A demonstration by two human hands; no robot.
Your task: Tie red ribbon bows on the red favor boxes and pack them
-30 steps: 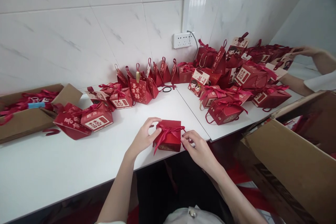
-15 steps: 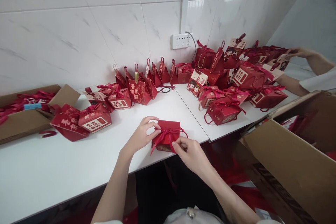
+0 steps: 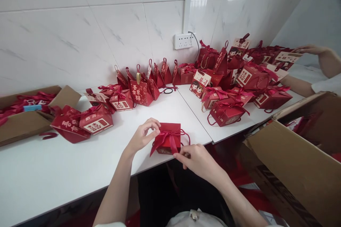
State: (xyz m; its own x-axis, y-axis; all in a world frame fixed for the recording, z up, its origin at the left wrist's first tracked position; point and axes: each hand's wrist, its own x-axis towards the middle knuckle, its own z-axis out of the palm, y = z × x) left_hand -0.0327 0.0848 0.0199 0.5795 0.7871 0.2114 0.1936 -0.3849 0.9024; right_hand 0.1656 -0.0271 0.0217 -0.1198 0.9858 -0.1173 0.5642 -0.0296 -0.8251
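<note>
A small red gift box (image 3: 170, 127) stands near the front edge of the white table, a dark pink ribbon (image 3: 167, 139) tied in a bow across its front. At its upper left corner, my left hand (image 3: 144, 136) has thumb and forefinger closed against the box edge. My right hand (image 3: 199, 159) pinches the tip of the ribbon's right tail at the lower right of the box. The left tail hangs loose over the front. A dark red cord handle loops out on the box's right side.
Finished-looking red boxes (image 3: 96, 118) stand to the left, with several more along the wall and a heap (image 3: 227, 111) at right. An open carton (image 3: 23, 124) of ribbons lies far left. A large carton (image 3: 293, 163) stands at right. Another person's hand (image 3: 313, 49) reaches in at far right.
My right hand has drawn the ribbon tail slightly down and left. The box has shifted a little left, and my left fingers have moved from the bow to the box corner.
</note>
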